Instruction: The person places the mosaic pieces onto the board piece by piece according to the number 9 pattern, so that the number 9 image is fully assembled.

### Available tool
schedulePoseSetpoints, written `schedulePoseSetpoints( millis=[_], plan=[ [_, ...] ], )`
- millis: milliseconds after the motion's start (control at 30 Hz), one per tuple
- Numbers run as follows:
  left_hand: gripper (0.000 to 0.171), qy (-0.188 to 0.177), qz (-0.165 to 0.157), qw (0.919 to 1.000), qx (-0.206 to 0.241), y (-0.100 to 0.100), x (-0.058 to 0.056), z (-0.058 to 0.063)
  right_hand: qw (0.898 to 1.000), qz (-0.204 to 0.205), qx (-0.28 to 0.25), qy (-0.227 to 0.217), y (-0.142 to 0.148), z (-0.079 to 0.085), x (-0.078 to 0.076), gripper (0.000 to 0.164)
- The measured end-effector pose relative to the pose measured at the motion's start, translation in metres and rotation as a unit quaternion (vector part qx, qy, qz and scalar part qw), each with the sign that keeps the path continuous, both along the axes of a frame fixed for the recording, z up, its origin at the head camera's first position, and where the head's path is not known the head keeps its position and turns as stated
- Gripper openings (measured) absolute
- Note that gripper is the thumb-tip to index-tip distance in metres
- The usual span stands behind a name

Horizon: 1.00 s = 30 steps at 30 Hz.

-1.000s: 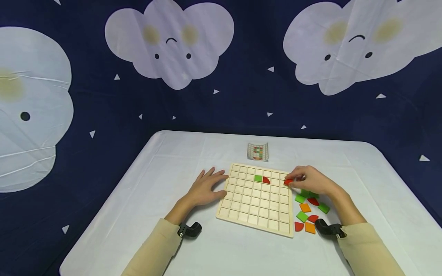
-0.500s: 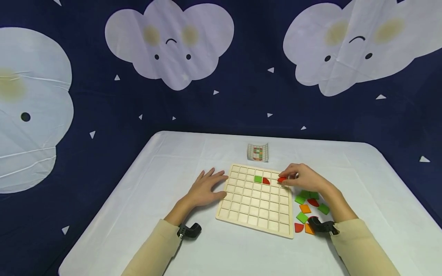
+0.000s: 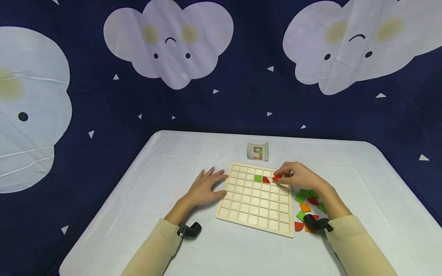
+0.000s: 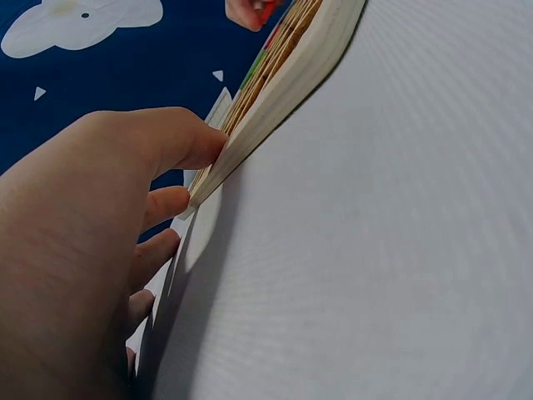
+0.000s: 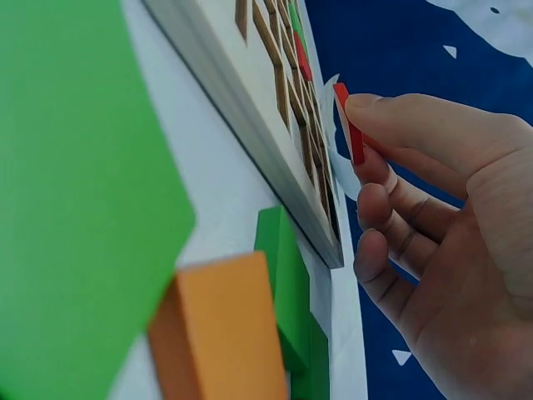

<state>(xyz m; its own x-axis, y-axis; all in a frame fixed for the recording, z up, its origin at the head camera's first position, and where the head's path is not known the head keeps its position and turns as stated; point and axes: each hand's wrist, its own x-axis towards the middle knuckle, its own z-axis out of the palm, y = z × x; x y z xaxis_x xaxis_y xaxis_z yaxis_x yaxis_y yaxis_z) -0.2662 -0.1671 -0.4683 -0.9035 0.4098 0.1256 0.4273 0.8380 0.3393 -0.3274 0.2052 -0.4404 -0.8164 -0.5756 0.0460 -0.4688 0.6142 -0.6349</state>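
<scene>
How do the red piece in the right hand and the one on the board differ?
The held piece is pinched by the right hand; the placed piece lies untouched on the board. The placed piece sits right beside the green tile; the held piece is farther from it. Both are red.

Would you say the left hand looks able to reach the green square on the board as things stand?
Probably yes: the left hand touches the left edge of the board, and nothing stands between it and the green square.
</scene>
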Motion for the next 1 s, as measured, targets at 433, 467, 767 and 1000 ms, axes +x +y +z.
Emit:
schedulePoseSetpoints(
  millis=[433,467,767,1000],
  plan=[
    [0.062,0.002,0.002,1.0,0.003,0.0,0.001,-0.002,1.0,-0.005,0.0,-0.011,-0.012,0.001,-0.001,0.032],
    [0.062,0.003,0.002,1.0,0.003,0.0,0.001,-0.002,1.0,-0.009,0.001,-0.013,-0.013,0.001,-0.002,0.032],
    [0.061,0.003,0.0,1.0,0.007,0.001,0.002,-0.001,1.0,0.003,-0.009,0.0,-0.019,0.002,-0.006,0.031],
    [0.061,0.005,0.003,1.0,-0.004,0.001,0.0,-0.003,1.0,0.017,-0.009,0.014,-0.026,0.003,-0.01,0.03]
  ],
)
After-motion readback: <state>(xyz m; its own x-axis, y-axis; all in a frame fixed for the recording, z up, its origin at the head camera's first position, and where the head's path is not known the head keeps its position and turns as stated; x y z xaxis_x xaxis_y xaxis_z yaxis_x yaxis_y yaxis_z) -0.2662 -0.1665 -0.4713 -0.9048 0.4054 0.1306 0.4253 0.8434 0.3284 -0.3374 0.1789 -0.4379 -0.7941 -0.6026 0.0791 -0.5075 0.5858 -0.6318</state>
